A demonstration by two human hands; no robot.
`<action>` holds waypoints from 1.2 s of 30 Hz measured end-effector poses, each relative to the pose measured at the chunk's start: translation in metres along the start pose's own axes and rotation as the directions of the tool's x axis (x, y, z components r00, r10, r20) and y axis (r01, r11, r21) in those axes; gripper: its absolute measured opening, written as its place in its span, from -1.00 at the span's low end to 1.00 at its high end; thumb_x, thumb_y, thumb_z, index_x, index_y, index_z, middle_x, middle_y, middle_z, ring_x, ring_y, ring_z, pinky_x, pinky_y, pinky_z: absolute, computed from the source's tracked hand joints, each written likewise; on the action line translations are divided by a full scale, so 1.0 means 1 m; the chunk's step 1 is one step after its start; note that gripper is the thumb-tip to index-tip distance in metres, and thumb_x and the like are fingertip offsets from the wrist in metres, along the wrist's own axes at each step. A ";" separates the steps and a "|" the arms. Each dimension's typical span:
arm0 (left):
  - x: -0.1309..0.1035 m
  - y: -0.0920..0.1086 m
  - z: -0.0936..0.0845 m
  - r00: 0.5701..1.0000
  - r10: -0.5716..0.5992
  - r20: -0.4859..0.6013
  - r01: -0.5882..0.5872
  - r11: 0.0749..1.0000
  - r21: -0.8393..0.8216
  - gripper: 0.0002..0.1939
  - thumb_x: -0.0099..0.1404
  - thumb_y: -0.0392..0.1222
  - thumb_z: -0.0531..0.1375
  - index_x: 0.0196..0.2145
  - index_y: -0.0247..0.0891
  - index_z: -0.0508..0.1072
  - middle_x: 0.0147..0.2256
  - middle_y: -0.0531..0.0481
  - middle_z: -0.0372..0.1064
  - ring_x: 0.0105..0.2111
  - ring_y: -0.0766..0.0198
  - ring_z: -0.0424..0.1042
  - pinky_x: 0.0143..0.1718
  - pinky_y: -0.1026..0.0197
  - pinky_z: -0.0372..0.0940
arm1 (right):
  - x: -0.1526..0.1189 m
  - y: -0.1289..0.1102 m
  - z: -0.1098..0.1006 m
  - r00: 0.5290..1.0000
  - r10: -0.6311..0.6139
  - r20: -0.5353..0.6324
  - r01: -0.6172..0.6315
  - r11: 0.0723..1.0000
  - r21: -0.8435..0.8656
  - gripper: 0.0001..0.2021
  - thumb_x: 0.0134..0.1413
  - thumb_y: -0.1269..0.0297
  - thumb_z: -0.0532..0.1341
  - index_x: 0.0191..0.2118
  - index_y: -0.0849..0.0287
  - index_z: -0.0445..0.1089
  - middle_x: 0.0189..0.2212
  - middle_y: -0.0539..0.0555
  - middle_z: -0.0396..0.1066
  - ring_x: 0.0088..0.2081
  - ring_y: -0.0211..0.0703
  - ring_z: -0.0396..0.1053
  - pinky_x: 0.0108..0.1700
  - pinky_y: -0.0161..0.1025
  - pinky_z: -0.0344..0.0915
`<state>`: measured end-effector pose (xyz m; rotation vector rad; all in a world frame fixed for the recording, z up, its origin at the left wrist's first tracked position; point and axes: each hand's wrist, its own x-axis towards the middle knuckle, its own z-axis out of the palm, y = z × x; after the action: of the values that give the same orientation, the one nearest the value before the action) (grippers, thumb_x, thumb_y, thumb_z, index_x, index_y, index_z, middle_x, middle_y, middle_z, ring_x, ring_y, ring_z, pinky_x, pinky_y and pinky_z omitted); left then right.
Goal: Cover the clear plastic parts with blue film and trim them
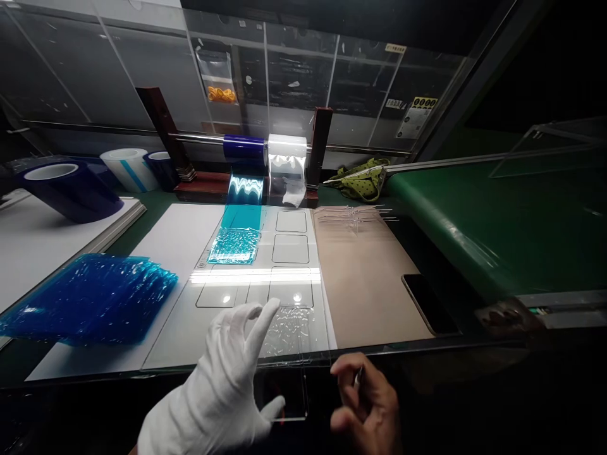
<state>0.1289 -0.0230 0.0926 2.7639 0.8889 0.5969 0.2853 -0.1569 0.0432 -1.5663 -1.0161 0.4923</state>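
My left hand (pixel 227 373), in a white glove, grips a clear rectangular plate (pixel 294 395) by its edges, between the thumb and the raised fingers. The plate juts over the table's front edge. Wrinkled clear film (pixel 287 335) shows at its far end; I cannot tell how the two are joined. My bare right hand (pixel 367 401) is just to the right, apart from the plate. Its fingers curl around a small thin tool with a metallic tip (pixel 358 378), mostly hidden in the hand.
A stand carries a blue film roll (pixel 244 150) and a clear film roll (pixel 287 146). Blue film (pixel 241 218) hangs onto an outlined sheet (pixel 180 341). Stacked blue film pieces (pixel 95 300) lie left, a phone (pixel 429 303) right. A green conveyor belt (pixel 497 221) runs beyond.
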 end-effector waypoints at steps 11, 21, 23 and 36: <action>-0.003 -0.001 0.001 0.993 0.045 -0.107 -0.023 0.979 0.201 0.08 -0.16 -0.09 0.28 0.27 -0.29 -0.11 0.00 -0.32 0.11 0.00 -0.19 0.20 0.02 -0.21 0.12 | 0.022 -0.018 -0.004 0.926 -0.235 0.296 0.287 0.946 -0.147 -0.83 0.20 0.38 0.06 -0.41 0.15 0.31 -0.54 0.01 0.36 -0.51 -0.27 0.35 -0.46 -0.36 0.20; -0.014 -0.016 0.003 0.989 -0.116 -0.092 0.131 0.975 0.179 0.13 -0.14 0.01 0.32 0.29 -0.35 -0.11 0.08 -0.43 0.08 0.08 -0.32 0.12 0.04 -0.34 0.05 | 0.081 0.056 -0.089 0.991 0.057 0.122 0.084 0.446 -0.891 -0.61 0.24 0.29 -0.08 0.13 0.19 0.21 -0.37 0.15 0.52 -0.35 0.04 0.49 -0.40 -0.15 0.34; -0.019 -0.022 0.006 0.960 -0.275 0.048 0.279 0.936 -0.213 0.21 -0.19 0.13 0.35 0.30 -0.27 -0.14 0.18 -0.39 0.00 0.17 -0.32 0.01 0.12 -0.37 -0.06 | 0.115 0.070 -0.085 0.987 0.002 0.163 0.151 0.366 -0.918 -0.64 0.21 0.41 -0.09 0.04 0.24 0.29 -0.26 0.22 0.50 -0.22 0.06 0.45 -0.33 -0.13 0.34; -0.007 -0.013 0.043 0.833 0.198 0.516 0.429 -0.821 -0.377 0.44 -0.34 0.69 -0.08 0.21 -0.61 0.07 0.16 -0.49 0.11 0.20 -0.24 0.06 0.22 -0.22 -0.13 | 0.103 -0.024 -0.013 0.743 -0.324 0.586 0.644 0.586 -0.492 -0.07 -0.05 -0.07 0.25 0.32 0.26 -0.14 0.20 0.32 0.18 0.23 0.20 0.09 0.21 0.21 0.05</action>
<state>0.1350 -0.0188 0.0473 0.2242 0.1820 0.2975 0.3420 -0.0811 0.0912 -1.6938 -2.1154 0.0413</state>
